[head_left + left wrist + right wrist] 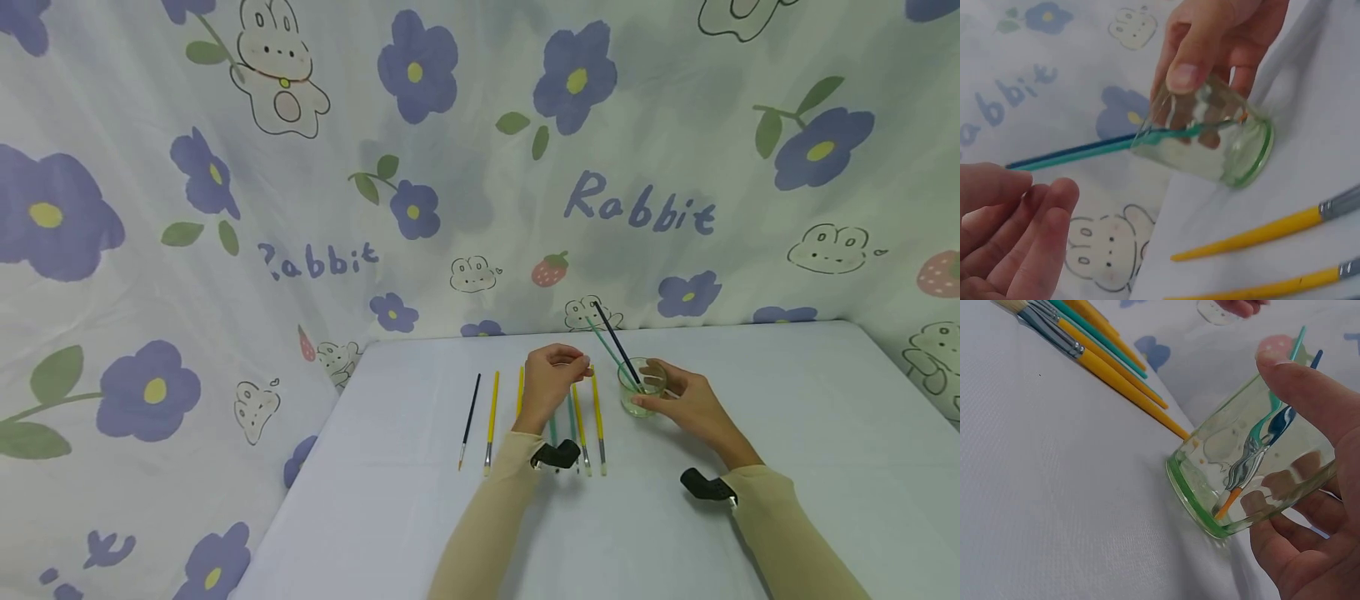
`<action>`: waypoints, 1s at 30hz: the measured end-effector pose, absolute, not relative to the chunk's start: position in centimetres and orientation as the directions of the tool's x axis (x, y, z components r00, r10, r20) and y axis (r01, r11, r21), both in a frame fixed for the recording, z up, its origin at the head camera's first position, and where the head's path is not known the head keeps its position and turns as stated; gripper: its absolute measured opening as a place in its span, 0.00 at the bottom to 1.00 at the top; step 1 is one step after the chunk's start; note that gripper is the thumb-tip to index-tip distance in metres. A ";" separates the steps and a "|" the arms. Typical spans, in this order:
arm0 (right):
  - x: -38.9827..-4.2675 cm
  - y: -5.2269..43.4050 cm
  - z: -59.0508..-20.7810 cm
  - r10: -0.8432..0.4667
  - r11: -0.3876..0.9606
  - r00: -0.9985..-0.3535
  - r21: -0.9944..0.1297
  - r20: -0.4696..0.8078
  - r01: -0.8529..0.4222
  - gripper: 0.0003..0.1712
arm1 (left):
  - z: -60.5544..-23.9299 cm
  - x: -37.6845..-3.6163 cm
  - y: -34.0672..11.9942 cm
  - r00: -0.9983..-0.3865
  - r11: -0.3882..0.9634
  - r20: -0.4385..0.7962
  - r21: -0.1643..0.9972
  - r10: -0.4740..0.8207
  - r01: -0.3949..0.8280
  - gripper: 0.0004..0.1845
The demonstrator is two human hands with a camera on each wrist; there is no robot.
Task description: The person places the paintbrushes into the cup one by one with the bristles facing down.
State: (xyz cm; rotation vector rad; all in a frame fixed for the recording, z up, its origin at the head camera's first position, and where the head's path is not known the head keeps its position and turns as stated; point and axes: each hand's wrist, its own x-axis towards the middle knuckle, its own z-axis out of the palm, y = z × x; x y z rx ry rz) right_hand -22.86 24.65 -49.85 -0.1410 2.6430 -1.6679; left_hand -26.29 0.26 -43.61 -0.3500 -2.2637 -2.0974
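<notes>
Several brushes (588,433) lie in a near row on the table (787,433). Left hand (551,383) hovers over them, fingers loosely curled, holding nothing. Right hand (686,400) grips the glass (641,387), likely steadying it; two brushes (615,346) lean inside, handles pointing far-left.

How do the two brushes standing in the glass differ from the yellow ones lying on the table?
The dark blue brush and the teal brush lean upright inside the clear green-tinted glass cup, bristles down. The yellow-handled brushes lie flat on the white table in a row. The cup pair touch and cross each other; the yellow ones lie apart, roughly parallel. The right hand holds the cup; no hand grips the yellow ones. All are slim paintbrushes.
</notes>
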 end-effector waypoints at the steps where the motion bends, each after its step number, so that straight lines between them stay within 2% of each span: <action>1: -22.8 24.6 -49.8 -0.088 0.427 -0.995 -0.901 0.039 -0.073 0.56 | -43.6 -26.3 -0.1 -0.976 0.061 0.173 0.981 0.133 0.182 0.06; 7: -22.7 24.6 -49.7 -0.110 0.422 -0.992 -0.901 0.056 -0.097 0.55 | -43.1 -26.7 -3.2 -0.986 0.045 0.139 0.989 0.091 0.143 0.07; 18: -22.6 24.7 -49.2 -0.111 0.421 -0.992 -0.902 0.054 -0.096 0.54 | -42.2 -27.4 -9.8 -0.985 0.086 0.168 0.983 -0.048 0.163 0.08; 30: -22.6 24.7 -49.4 -0.097 0.442 -0.994 -0.893 0.042 -0.080 0.54 | -43.6 -27.4 -14.3 -0.973 0.165 0.142 0.980 -0.184 0.112 0.07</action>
